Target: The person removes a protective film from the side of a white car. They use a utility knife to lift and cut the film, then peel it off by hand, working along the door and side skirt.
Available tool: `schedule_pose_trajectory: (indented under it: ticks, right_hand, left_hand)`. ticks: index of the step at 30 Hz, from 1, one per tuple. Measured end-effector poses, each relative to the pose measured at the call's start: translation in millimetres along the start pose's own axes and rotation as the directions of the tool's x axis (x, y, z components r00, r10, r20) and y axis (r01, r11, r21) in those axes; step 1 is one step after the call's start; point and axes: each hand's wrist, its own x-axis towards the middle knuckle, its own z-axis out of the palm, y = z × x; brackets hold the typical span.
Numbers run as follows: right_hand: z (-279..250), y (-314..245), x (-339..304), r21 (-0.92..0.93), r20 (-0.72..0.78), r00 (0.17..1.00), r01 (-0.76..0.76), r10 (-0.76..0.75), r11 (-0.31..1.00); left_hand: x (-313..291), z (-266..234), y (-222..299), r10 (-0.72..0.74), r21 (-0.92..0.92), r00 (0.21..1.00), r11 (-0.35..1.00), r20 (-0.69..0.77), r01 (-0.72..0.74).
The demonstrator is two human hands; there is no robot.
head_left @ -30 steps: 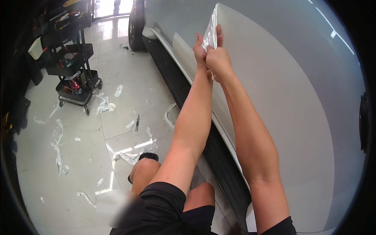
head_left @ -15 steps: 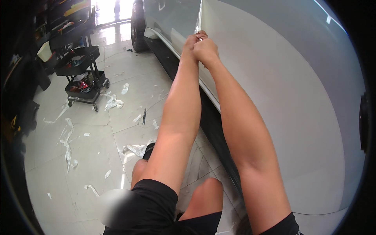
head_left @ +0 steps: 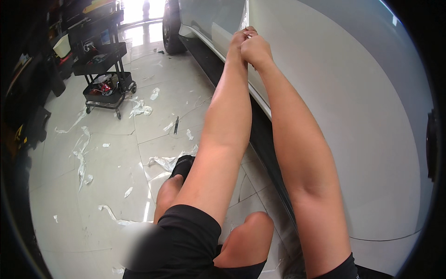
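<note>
Two bare arms of mine stretch forward along the car (head_left: 362, 125), ending at its side, where my left hand (head_left: 238, 41) and my right hand (head_left: 257, 49) meet, one against the other. Both have their fingers curled in tight on the lower end of a crinkled, shiny film (head_left: 245, 19), which rises in a narrow fold against the car's side; how much of it each palm hides, I cannot tell. To the right of that fold the car's surface is broad, smooth and pale, bounded by a long curve beyond which it turns bluer grey and glossy, with a streak of light high up. Along the car's lower edge runs a black sill (head_left: 267, 139), and at the car's far end stands a dark wheel (head_left: 172, 30). Left of the car spreads a floor (head_left: 116, 174) of pale, shiny tiles, scattered with white scraps (head_left: 81, 156) in twisted strips and small bits. Among these, near the car, lies a thin black tool (head_left: 176, 125). My black shoe (head_left: 182, 166) sits left of the car too. Farther left of it is a black trolley (head_left: 104, 95) on casters, its trays loaded with clutter, and past the car's far wheel, daylight floods a glazed doorway (head_left: 139, 10).
</note>
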Motion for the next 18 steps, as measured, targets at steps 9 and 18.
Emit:
schedule_pose_trajectory:
  ticks: [9, 18]
  right_hand:
    - [-7, 1, -20, 0.026, -0.008, 1.0, 0.02, -0.02, 0.999]
    - [-6, 10, -37, 0.015, -0.07, 0.994, 0.088, -0.087, 0.996]
  left_hand:
    - [-11, 7, -19, 0.004, 0.042, 1.0, 0.999, -0.003, -0.004]
    - [-24, 3, -32, 0.042, 0.128, 0.999, 0.991, 0.026, -0.045]
